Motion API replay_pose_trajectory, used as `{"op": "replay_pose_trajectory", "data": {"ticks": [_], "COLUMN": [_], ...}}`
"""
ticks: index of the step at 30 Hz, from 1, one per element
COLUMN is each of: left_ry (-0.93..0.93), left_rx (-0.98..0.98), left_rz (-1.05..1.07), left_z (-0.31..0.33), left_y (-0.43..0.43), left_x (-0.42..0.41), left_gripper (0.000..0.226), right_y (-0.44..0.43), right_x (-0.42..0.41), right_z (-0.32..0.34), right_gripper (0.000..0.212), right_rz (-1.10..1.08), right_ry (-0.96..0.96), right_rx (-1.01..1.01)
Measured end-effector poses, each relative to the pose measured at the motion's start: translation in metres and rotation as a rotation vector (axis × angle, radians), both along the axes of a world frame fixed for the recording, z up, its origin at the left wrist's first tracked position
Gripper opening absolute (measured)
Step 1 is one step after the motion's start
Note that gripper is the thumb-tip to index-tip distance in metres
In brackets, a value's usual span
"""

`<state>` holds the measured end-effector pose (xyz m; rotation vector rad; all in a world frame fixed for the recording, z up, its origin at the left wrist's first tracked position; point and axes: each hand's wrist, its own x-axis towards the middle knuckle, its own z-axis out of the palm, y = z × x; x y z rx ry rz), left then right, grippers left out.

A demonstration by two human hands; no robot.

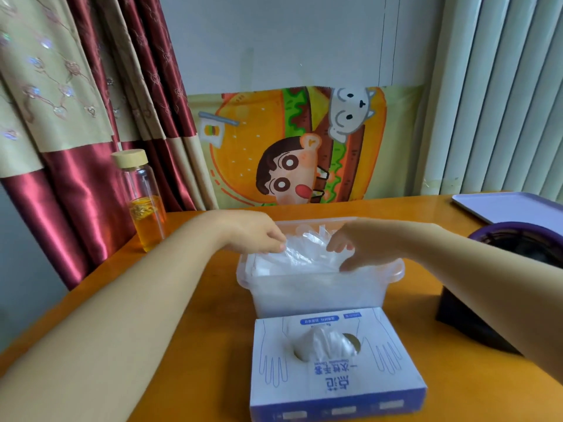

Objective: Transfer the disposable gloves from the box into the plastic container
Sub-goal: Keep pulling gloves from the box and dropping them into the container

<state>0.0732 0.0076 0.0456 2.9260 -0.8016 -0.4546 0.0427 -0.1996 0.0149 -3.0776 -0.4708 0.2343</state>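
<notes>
Head view of an orange table (195, 300). A translucent plastic container (320, 292) is set at the middle of the table, and a loose heap of clear disposable gloves (304, 254) is held inside it, rising slightly above its rim. The left hand (259, 236) is positioned over the container's left rim, its fingertips curled and pinched on the left end of the gloves. The right hand (365, 243) is positioned over the container's right side, where the gloves are nipped between its bent fingers and thumb. The glove box (335, 382) is laid flat just in front of the container, towards the near edge of the table, and a crumpled protruding glove (330, 342) is seen in its oval top opening. A glass bottle (144, 205) with a pale lid and amber liquid is placed upright at the far left corner. A lilac tray (511, 205) is shown at the far right corner, with a dark purple-rimmed object (518, 239) near the right edge
</notes>
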Motion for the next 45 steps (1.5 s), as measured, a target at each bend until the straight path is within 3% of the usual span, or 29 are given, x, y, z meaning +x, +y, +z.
{"op": "replay_pose_trajectory", "data": {"ticks": [5, 9, 13, 16, 21, 30, 35, 42, 45], "left_ry": [-0.132, -0.141, -0.034, 0.040, 0.000, -0.022, 0.006, 0.121, 0.192], "left_rx": [-0.350, -0.492, -0.383, -0.300, -0.360, -0.284, -0.239, -0.368, -0.505], "left_rz": [-0.019, -0.054, -0.065, -0.074, -0.087, -0.072, -0.052, -0.030, 0.023], "left_z": [-0.006, -0.027, -0.059, -0.089, -0.112, -0.112, -0.111, -0.098, -0.077], "left_y": [0.016, 0.017, 0.012, 0.010, 0.009, 0.006, 0.004, 0.009, 0.015], "left_x": [-0.036, -0.066, -0.082, -0.089, -0.093, -0.094, -0.094, -0.095, -0.099], "left_gripper": [0.033, 0.023, 0.028, 0.053, 0.061, 0.054, 0.058, 0.072, 0.066], "right_y": [0.010, 0.022, 0.025, 0.025, 0.024, 0.033, 0.029, 0.030, 0.031], "right_x": [-0.050, -0.086, -0.092, -0.090, -0.090, -0.094, -0.090, -0.091, -0.094], "right_z": [0.009, -0.009, -0.043, -0.062, -0.064, -0.032, -0.005, 0.045, 0.060], "right_gripper": [0.024, 0.025, 0.036, 0.023, 0.016, 0.022, 0.017, 0.019, 0.021], "right_rz": [0.092, 0.129, 0.059, 0.030, 0.028, 0.142, 0.194, 0.191, 0.175], "right_ry": [-0.161, -0.042, 0.027, -0.062, -0.199, -0.344, -0.570, -0.768, -0.834], "right_rx": [0.175, 0.222, 0.279, 0.371, 0.484, 0.224, 0.284, 0.342, 0.406]}}
